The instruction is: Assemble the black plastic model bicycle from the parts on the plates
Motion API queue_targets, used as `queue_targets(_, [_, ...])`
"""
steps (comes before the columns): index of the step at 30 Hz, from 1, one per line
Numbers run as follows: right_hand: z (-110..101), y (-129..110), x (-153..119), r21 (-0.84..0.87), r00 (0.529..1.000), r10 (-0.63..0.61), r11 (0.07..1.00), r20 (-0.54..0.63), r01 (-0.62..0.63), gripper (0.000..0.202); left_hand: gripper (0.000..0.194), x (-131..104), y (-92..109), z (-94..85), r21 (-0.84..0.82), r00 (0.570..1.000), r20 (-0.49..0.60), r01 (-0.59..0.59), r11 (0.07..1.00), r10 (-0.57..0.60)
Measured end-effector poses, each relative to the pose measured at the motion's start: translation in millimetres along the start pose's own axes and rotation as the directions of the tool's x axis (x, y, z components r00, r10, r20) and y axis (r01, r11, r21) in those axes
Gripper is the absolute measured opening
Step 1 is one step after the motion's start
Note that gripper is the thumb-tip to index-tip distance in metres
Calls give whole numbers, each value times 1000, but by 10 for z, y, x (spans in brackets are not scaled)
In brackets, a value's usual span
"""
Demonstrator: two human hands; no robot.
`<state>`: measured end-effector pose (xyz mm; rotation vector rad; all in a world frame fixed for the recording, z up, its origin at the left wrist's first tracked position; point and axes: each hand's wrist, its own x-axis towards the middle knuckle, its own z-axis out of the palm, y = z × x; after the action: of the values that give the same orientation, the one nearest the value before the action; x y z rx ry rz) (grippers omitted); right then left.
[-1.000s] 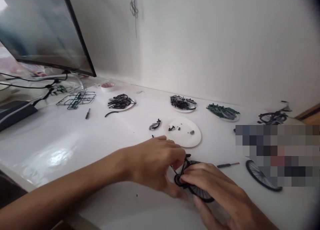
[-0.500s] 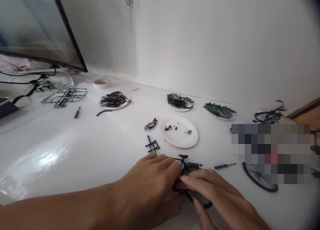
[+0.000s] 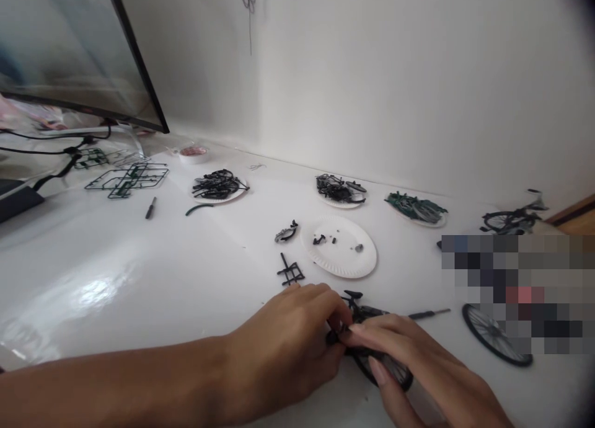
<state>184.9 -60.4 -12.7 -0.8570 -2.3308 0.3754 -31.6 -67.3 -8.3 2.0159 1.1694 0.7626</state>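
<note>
A small black model bicycle (image 3: pixel 356 304) is between my hands near the front of the white table, its saddle and spoked rear wheel showing. My left hand (image 3: pixel 297 335) is closed round the bike's frame, covering much of it. From the other side my right hand (image 3: pixel 409 353) pinches a part of the bike near the left fingertips; the exact part is hidden. A screwdriver (image 3: pixel 425 314) lies just beyond my right hand. Behind my left hand lies a black grid-like plastic piece (image 3: pixel 292 273).
A white paper plate (image 3: pixel 344 263) holds a few tiny parts. Farther back are plates of black parts (image 3: pixel 218 185) and green parts (image 3: pixel 416 208). Green sprue frames (image 3: pixel 132 178) and a monitor (image 3: pixel 79 49) stand left. At right are a loose wheel (image 3: pixel 497 335) and another model bicycle (image 3: pixel 511 220).
The bicycle has tilted a little within my hands, its rear wheel shifting right and down. My hands stay closed on it. The whole view has shifted slightly.
</note>
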Motion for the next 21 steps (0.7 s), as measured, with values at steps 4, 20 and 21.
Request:
queue_targets(4, [-16, 29, 0, 30, 1000, -20, 999, 6, 20, 33, 18, 16, -42, 27, -81, 999, -53, 6, 997, -11])
queue_targets(20, [-321, 356, 814, -193, 999, 45, 980, -22, -48, 11, 33, 29, -14, -25, -84, 998, -7, -67, 994, 67])
queue_targets(21, [-293, 384, 961, -184, 999, 39, 982, 9, -36, 10, 33, 31, -15, -25, -82, 998, -3, -68, 994, 68])
